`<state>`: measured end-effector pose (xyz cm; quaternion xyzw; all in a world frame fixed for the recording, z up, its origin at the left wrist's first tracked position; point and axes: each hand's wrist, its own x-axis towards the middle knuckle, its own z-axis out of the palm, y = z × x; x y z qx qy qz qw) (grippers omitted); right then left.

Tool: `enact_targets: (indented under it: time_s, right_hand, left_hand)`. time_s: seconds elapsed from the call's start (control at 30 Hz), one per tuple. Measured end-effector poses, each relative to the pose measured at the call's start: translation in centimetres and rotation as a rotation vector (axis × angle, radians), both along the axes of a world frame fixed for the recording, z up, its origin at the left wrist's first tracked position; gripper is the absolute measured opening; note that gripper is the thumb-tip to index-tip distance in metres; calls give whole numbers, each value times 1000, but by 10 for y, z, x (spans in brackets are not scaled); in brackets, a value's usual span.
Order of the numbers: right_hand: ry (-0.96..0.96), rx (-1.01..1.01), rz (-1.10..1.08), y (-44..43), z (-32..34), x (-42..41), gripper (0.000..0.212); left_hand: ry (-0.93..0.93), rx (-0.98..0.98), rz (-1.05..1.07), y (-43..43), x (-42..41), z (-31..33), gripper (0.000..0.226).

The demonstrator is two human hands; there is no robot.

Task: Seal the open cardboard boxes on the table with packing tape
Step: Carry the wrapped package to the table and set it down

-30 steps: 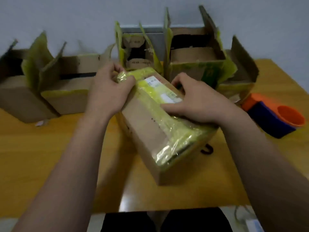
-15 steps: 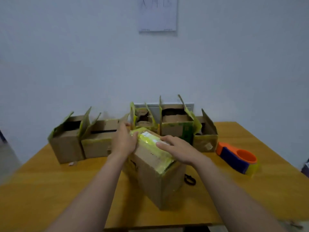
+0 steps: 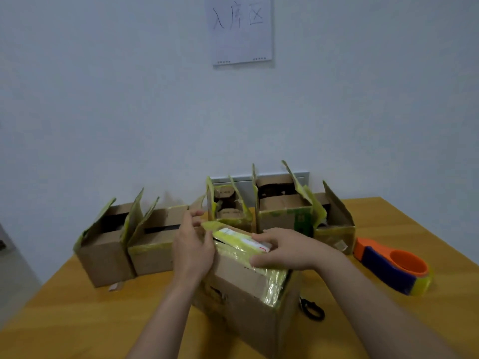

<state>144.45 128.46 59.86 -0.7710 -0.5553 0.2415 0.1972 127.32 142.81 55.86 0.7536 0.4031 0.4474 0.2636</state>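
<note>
Box (image 3: 248, 291) under my hands: matt brown cardboard, glossy crinkled yellow tape (image 3: 274, 283) on top. Table (image 3: 64, 314): smooth wood-look finish. Dispenser (image 3: 391, 268), right of frame: smooth orange and blue plastic. Wall sheet (image 3: 241, 29): paper.

The nearest box (image 3: 241, 294), lower centre of the frame, is plain brown cardboard. Glossy yellow tape (image 3: 274, 281) crosses its top, where a white label (image 3: 228, 232) has a red edge. The 5 open boxes (image 3: 103, 255) across the middle are the same brown with torn yellow lining their flaps. The 4th from the left has a green printed panel (image 3: 303, 224). At right, the tape dispenser (image 3: 383, 268) is orange and dark blue with a yellow roll. The table (image 3: 64, 320) is honey-orange wood. The scissors handles (image 3: 312, 310) are black. The wall (image 3: 103, 86) is pale blue-grey, and the sheet (image 3: 239, 29) at top centre is white with dark handwritten strokes.
</note>
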Motion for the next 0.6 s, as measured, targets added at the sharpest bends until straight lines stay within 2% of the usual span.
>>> enact_targets:
  time_s: [0.1,0.2,0.23,0.37,0.47,0.53,0.6]
  right_hand:
    - [-289,-109,-33,2,15,-13,70]
    - [-436,-91,-73,2,26,-35,39]
    - [-460,-81,-82,1,26,-43,35]
    - [-413,-122,-128,3,1,-70,67]
    - [-424,-76,-173,5,-27,-75,79]
    - [-436,-40,-169,6,-33,-71,88]
    - [-429,-24,-132,6,-35,-63,95]
  left_hand:
    - [88,-102,-28,4,-6,8,55]
    - [114,-127,-73,1,-11,15,62]
    - [109,-128,-79,-3,-12,15,62]
    - [160,-97,-27,-8,-15,8,61]
    - [314,-64,11,-10,-16,3,48]
    - [470,39,89,-13,-15,5,34]
    - [573,157,136,-12,-14,8,32]
